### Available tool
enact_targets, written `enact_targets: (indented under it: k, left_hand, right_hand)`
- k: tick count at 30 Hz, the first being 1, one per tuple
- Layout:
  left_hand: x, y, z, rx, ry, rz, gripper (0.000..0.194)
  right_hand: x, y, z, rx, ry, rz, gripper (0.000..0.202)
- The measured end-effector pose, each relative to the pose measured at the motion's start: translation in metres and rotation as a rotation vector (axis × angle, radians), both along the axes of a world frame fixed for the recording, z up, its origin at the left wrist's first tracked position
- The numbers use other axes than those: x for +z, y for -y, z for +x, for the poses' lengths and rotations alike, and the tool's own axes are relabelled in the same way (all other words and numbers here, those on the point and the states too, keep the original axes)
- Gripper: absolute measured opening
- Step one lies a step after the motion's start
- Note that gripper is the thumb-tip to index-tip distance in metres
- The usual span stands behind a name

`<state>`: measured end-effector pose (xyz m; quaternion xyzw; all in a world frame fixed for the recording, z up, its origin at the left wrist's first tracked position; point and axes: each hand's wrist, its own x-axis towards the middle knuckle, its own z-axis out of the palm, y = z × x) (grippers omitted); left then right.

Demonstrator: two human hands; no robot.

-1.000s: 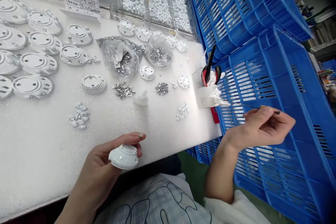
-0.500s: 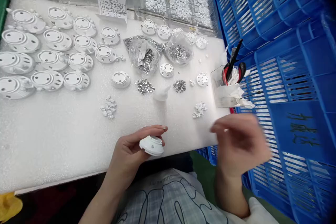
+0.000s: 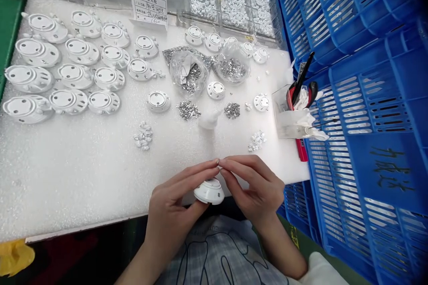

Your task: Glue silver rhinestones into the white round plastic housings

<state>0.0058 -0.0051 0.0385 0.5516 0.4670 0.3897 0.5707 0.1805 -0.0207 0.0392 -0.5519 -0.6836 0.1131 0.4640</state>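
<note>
- White domed part [image 3: 209, 191] is held in the curled left hand [image 3: 177, 196], over the near edge of the worktable [image 3: 83, 164].
- Right hand [image 3: 256, 187] is half-curled, fingertips at the left's; whether anything is pinched cannot be told.
- Part judged light, stiff, slightly slippery; best gripped by the rim.
- Card [image 3: 150, 9] is headed "合金大枪", apparently; crate [image 3: 364, 156] handwriting can't be read.

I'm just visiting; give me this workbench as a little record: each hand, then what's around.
Left hand: holds a white round part
Right hand: fingertips meeting the left hand's; anything pinched there is too small to tell
Metal bits: two loose piles, with two open clear bags of them behind
White bits: two small piles nearer the person
Card: handwritten, propped up at the back
Right side: clear box with a red-and-black-handled tool; blue crates beyond
</note>
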Motion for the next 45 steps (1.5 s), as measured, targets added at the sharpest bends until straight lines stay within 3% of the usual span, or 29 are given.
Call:
enact_targets:
  k: [10, 14, 19, 23, 29, 35, 45]
  left_hand:
    - [0.001, 0.007, 0.003, -0.083, -0.177, 0.481, 0.053]
    - [-0.003, 0.004, 0.002, -0.071, -0.216, 0.474, 0.046]
    - [-0.015, -0.001, 0.006, 0.123, -0.233, 0.421, 0.028]
    - [-0.023, -0.001, 0.008, 0.195, -0.189, 0.432, 0.026]
    - [-0.024, -0.001, 0.006, 0.228, -0.303, 0.499, 0.032]
    - [-0.03, -0.007, 0.011, 0.318, -0.359, 0.691, 0.021]
    - [-0.028, -0.008, 0.012, 0.306, -0.364, 0.697, 0.02]
  right_hand:
    - [0.001, -0.004, -0.005, -0.113, -0.179, -0.082, 0.016]
    - [-0.004, 0.0, -0.002, -0.077, -0.374, -0.204, 0.008]
    - [-0.009, 0.005, -0.005, 0.007, -0.548, -0.337, 0.006]
    - [-0.013, 0.006, -0.011, 0.058, -0.565, -0.318, 0.005]
    - [-0.017, 0.005, -0.014, 0.121, -0.541, -0.262, 0.012]
    - [-0.018, 0.003, -0.016, 0.135, -0.485, -0.253, 0.011]
    - [-0.019, 0.003, -0.017, 0.13, -0.442, -0.259, 0.015]
